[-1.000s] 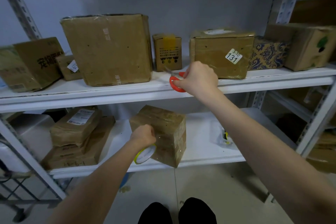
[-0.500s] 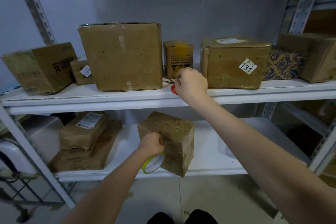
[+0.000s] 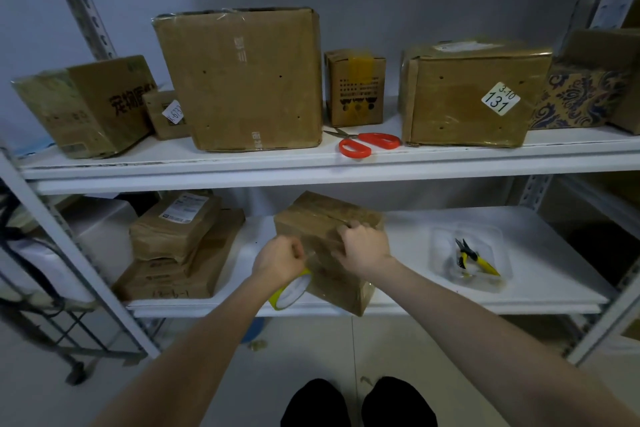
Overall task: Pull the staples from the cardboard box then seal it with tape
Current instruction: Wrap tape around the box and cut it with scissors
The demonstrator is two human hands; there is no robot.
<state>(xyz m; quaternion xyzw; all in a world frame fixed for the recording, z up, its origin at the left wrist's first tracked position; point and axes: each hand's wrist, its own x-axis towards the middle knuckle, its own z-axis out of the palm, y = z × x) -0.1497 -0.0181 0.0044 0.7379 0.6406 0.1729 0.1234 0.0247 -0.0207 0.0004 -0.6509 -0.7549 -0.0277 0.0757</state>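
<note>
Cardboard box (image 3: 329, 215) is sitting on the lower shelf (image 3: 540, 274); my left hand (image 3: 278, 258) is wrapping its fingers round the tape roll (image 3: 291, 291) beside it, right hand (image 3: 363, 246) pressing its fingers on the top edge. Guessing I should be pulling taut and rubbing the strip flat.

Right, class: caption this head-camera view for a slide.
Left hand holds the tape roll beside the cardboard box; right hand rests on it; scissors lie above.
</note>
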